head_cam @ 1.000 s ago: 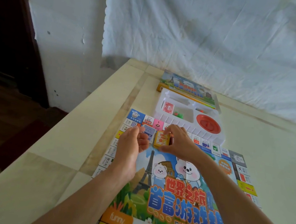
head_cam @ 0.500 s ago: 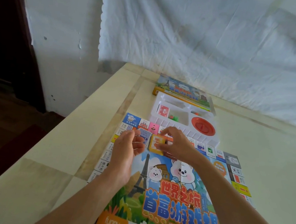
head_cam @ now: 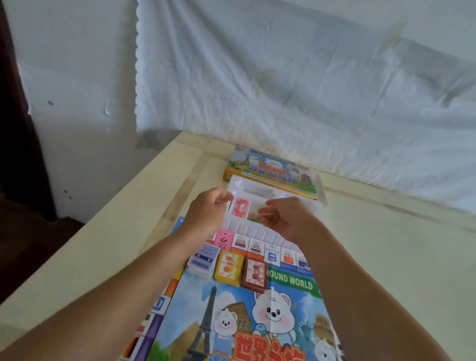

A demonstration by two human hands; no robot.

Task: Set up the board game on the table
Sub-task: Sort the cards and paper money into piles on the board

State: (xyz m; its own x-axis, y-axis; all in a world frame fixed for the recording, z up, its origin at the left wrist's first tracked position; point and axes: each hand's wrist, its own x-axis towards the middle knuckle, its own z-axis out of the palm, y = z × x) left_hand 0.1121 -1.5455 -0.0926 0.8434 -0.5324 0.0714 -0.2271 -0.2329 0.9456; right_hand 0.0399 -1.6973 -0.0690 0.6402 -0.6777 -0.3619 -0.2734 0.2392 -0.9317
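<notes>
Board [head_cam: 244, 334] lower centre, its left edge close to the table [head_cam: 397, 270] edge; tabletop runs wide at right. Three decks [head_cam: 229, 267] in a row at the board's far end. Over the tray [head_cam: 254, 233]: my left hand [head_cam: 208, 212] loosely curled, holding nothing; right hand [head_cam: 285, 217] half-curled, blurred, grip unclear. Box [head_cam: 270, 169] beyond.

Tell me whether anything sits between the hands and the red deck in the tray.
Nothing visible does. The red deck lies uncovered in the white tray; the left hand is at its left edge, the right hand just to its right.
</notes>
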